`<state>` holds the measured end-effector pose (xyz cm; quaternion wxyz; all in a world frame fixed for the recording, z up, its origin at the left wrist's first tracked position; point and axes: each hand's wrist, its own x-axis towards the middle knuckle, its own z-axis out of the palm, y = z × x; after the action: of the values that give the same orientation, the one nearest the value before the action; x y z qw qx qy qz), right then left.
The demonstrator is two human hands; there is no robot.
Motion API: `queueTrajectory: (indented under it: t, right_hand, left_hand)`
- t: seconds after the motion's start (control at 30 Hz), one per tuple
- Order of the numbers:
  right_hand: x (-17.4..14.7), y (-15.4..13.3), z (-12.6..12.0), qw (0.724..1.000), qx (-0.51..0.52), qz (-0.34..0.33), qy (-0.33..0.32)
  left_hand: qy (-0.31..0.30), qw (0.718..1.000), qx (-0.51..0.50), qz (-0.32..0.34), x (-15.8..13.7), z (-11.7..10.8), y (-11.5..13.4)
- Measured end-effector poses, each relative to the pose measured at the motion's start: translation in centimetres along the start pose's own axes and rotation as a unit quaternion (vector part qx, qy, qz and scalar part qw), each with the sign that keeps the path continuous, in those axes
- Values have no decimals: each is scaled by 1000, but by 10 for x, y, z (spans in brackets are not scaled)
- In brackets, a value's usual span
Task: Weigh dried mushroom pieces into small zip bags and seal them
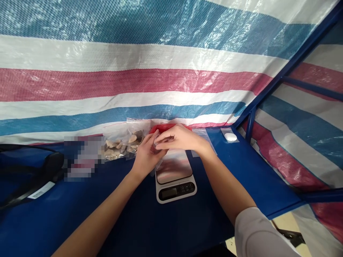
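Observation:
My left hand (pixel 147 154) and my right hand (pixel 179 137) meet above the far end of a white digital kitchen scale (pixel 175 170). Between their closed fingers is a clear plastic bag (pixel 159 163), mostly hidden by the hands. My right fingers pinch at its upper part while the left ones wrap around its side. I cannot make out whether anything is inside. The scale's display and buttons face me. Behind the hands a red plastic bag (pixel 164 127) shows in part.
Left of the hands lie clear bags of pale brown chunks (pixel 114 149). A flat clear bag (pixel 205 137) lies right of them, and a white rounded case (pixel 230 137) sits farther right. A black strapped object (pixel 50 167) lies left. Striped sheeting (pixel 134 84) rises behind the blue table (pixel 257 175).

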<state>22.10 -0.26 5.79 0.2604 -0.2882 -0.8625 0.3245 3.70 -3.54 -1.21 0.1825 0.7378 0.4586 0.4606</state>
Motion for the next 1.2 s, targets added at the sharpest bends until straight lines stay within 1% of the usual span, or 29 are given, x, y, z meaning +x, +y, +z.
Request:
queueTrajectory:
  t: [0.13, 0.27, 0.37, 0.43, 0.53, 0.67, 0.83, 0.97, 1.07, 1.2]
  right_hand:
    - [-10, -4, 3, 999, -22, -2, 23]
    - [-27, 2, 0, 998, 11, 3, 54]
    - [-44, 13, -1, 994, 58, 19, 92]
    - [-57, 24, 1, 988, 90, 40, 119]
    - [-77, 41, 8, 972, 153, 80, 161]
    - [-98, 61, 22, 949, 212, 127, 195]
    - [-110, 76, 34, 929, 253, 169, 211]
    - [-116, 78, 34, 925, 266, 194, 188]
    - [-122, 74, 27, 926, 267, 196, 180]
    - [-134, 75, 17, 920, 244, 198, 234]
  left_hand:
    - [1, 1000, 22, 15, -2, 5, 3]
    - [-9, 999, 43, 20, -10, 9, 5]
    - [-29, 997, 64, 20, -21, 9, 3]
    - [-31, 995, 82, 41, -31, 8, -1]
    - [-13, 991, 111, 76, -46, 4, -9]
    - [-27, 987, 133, 85, -59, -2, -17]
    - [-58, 985, 137, 92, -60, -2, -18]
    - [-84, 983, 133, 93, -56, -3, -16]
    - [-72, 986, 125, 86, -57, -8, -18]
    - [-18, 989, 136, 61, -70, -23, -29]
